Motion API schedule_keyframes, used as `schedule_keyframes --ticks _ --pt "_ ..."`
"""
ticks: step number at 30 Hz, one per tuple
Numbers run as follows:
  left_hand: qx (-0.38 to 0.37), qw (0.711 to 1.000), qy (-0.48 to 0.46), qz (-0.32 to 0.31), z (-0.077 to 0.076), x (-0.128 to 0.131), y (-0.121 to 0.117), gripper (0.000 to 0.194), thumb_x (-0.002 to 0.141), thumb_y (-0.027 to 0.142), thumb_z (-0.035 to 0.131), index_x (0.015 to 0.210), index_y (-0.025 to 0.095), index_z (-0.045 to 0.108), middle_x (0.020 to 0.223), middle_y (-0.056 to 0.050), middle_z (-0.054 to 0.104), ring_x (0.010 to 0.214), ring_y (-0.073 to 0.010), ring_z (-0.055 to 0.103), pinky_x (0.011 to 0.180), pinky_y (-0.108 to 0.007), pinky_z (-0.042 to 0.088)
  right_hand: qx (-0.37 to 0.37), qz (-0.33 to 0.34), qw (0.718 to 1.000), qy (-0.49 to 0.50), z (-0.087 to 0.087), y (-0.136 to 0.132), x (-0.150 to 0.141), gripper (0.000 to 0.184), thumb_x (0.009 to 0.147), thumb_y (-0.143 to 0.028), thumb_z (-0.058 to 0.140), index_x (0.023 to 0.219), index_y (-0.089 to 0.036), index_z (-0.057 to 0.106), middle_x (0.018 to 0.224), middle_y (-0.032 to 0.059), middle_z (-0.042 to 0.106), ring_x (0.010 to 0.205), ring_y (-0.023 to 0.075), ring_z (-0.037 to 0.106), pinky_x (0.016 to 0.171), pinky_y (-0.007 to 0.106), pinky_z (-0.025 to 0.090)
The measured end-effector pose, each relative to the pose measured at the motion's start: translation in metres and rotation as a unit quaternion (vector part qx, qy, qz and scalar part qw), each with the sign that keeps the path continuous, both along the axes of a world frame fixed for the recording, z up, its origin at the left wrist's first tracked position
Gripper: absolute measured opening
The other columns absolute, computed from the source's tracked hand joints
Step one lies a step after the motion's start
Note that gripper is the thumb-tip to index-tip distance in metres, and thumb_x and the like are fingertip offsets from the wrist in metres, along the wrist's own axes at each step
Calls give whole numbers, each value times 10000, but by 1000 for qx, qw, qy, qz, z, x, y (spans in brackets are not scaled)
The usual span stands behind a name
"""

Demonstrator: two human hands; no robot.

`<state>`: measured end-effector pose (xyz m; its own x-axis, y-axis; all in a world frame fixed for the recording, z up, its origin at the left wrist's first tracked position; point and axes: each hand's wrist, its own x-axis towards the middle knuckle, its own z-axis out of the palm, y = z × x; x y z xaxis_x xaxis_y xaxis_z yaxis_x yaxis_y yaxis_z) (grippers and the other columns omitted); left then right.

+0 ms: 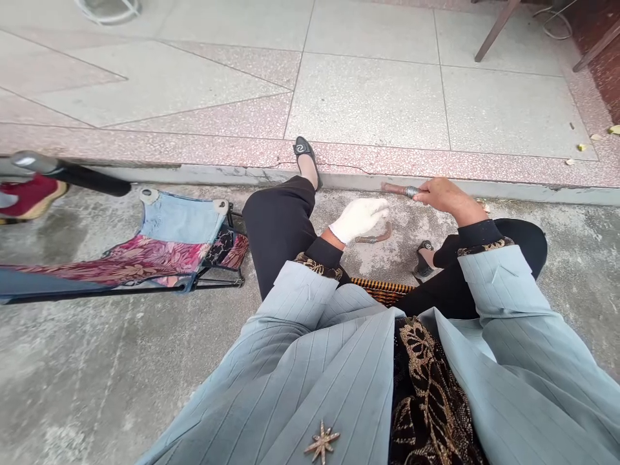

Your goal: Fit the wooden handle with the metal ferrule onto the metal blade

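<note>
My right hand (pixel 443 196) is bare and closed around a short brown rod (pixel 393 188) with a band of silvery wire wound round it. The rod's worn end points left, above the concrete by the step. A white knitted glove covers my left hand (pixel 361 218), whose fingers are curled together; what they hold, if anything, is hidden. Just below the glove shows a curved brown piece (pixel 382 235), hook-shaped, with a wrapped band near its left end. Whether it touches the glove or lies on the ground, I cannot tell.
A folding lounge chair (pixel 165 258) with blue and flowered cloth stands at left, near another person's red shoe (pixel 33 197) and a dark trouser leg. A low tiled step (pixel 368 161) runs ahead. Between my legs shows a woven seat edge (pixel 380 290). Furniture legs (pixel 496 29) stand far right.
</note>
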<state>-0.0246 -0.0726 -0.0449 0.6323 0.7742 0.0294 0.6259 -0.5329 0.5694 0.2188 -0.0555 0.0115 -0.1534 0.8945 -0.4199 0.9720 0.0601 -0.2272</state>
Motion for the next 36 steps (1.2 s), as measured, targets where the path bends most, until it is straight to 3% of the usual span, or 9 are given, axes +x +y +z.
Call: schedule_keyframes --ticks 3,7,11,15,19,24,28,30,36 --pt "4 1000 -9 3 1 0 -1 281 928 323 473 1011 196 709 1022 -73 719 956 -219 636 875 -322 447 -162 104 981 -21 -1 -7 -9 263 841 -382 618 756 -156 720 667 41 618 614 149 502 598 293 344" --pt "-56 995 -79 3 0 2 -1 268 919 326 471 964 194 700 1007 -58 709 954 -205 627 851 -309 450 -360 219 884 201 14 -20 -6 344 780 -499 699 807 -157 725 647 -3 608 586 110 482 610 256 380" --pt "-119 985 -121 -25 -4 5 -1 354 947 375 404 930 138 667 907 -58 692 848 -185 612 799 -291 453 -89 24 894 438 29 -20 12 430 817 -579 646 816 -150 671 685 9 591 580 97 451 589 250 364" --pt "-156 977 -88 -113 -2 7 -5 333 922 365 431 928 141 678 921 -45 702 848 -175 617 813 -273 438 59 -138 932 330 17 -6 21 366 850 -494 629 745 -143 634 645 29 566 559 113 445 570 270 347" --pt "-147 982 -85 -86 10 3 -7 335 920 365 429 880 146 680 802 -17 679 746 -152 599 739 -257 430 66 -102 990 77 -1 1 14 287 881 -408 591 845 -148 706 734 70 640 663 170 531 602 293 336" --pt "-61 996 -41 -43 15 -6 -6 315 903 346 451 875 152 697 756 -23 670 720 -164 590 696 -266 404 -64 48 995 -64 -10 -6 -7 252 874 -381 597 867 -170 735 848 112 696 743 206 588 609 301 353" --pt "-43 998 -44 2 11 -7 -4 332 910 349 446 971 159 713 888 -46 714 814 -190 625 752 -280 433 -313 186 926 97 -6 -15 -12 265 817 -427 666 793 -170 729 644 17 612 592 137 513 603 279 372" --pt "-64 995 -79 8 9 -6 -4 353 931 358 427 1015 155 704 972 -55 722 861 -189 634 794 -281 451 -342 199 888 233 3 -19 -7 359 797 -513 678 890 -171 737 647 -14 588 579 112 481 607 262 374" --pt "-150 982 -91 -64 -2 0 -6 439 997 426 347 1233 186 629 1089 -62 716 844 -175 656 820 -285 472 -33 -19 869 494 33 -22 10 407 816 -556 683 773 -157 621 657 -5 527 562 89 403 568 251 341"
